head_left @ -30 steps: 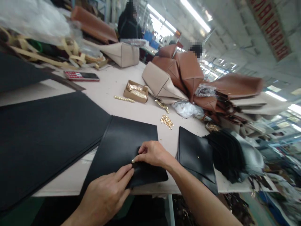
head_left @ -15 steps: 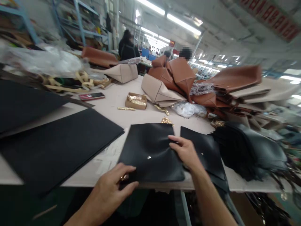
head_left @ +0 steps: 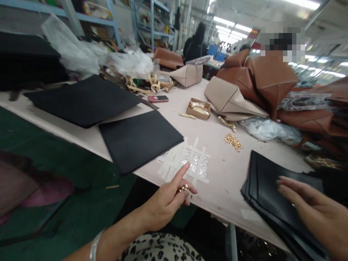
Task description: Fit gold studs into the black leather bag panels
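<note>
Holding a few gold bits (head_left: 183,188) in curled fingers: the person's left hand (head_left: 168,202), index finger stretched toward the taped patch (head_left: 194,159) on the table (head_left: 217,181). Right hand (head_left: 315,210) over the right stack (head_left: 268,185), black sheets, fingers extended and unclenched; from where I stand, cannot tell if they touch the top sheet. Gold heap (head_left: 233,142) lies loose beyond, between patch and right stack. Farther back, box (head_left: 201,115) with gold strips inside. Left stack (head_left: 141,139), also black, just beside the patch.
</note>
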The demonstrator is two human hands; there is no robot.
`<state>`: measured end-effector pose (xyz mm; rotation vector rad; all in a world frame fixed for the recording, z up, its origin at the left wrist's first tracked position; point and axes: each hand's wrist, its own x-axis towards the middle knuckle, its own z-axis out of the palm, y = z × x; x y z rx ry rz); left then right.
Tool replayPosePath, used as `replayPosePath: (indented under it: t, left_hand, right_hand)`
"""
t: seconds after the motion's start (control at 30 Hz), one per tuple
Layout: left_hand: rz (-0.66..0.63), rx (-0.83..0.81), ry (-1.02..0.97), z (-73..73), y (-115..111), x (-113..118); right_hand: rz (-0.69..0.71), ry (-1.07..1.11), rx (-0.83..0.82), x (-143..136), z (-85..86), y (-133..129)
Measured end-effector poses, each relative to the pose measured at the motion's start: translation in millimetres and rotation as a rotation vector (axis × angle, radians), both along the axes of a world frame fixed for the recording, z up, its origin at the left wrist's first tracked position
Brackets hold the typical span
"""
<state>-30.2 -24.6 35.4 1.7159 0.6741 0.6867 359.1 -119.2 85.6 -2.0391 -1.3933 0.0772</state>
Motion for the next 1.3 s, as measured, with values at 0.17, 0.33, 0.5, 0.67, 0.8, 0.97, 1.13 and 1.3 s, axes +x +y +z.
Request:
replayPosePath:
  t: [0.17, 0.33, 0.5, 0.67, 0.8, 0.97, 1.13, 1.3]
  left_hand:
    - [0.115, 0.345, 0.171, -1.3, 4, -8]
    - [0.163, 0.576, 0.275, -6.4, 8, -19]
    - [0.182, 0.561, 0.376, -9.2, 12, -28]
    - [0.157, 0.499, 0.462, -11.2, 15, -33]
    - [0.148, 0.522, 0.506, -12.7, 15, -37]
    - [0.154, 0.554, 0.58, -9.1, 16, -42]
    - [0.181, 0.561, 0.615, -2.9, 18, -47]
    - [0.247, 0.61, 0.608, 1.9, 22, -58]
  right_hand:
    - [0.515, 0.232, -0.06, -159, -14.9, 51]
    - [0.9, 0.206, 0.001, -220, -11.7, 73]
    - [1.005, 0.08, -0.043, -230, -16.7, 85]
    - [1.015, 0.044, -0.067, -236, -22.1, 91]
    - [1.025, 0.006, -0.139, -240, -20.8, 95]
    - [1.002, -0.025, -0.138, -250, -23.6, 99]
    - [1.003, -0.108, -0.041, -261, -27.4, 105]
    - [1.023, -0.128, 0.082, -276, -19.5, 117]
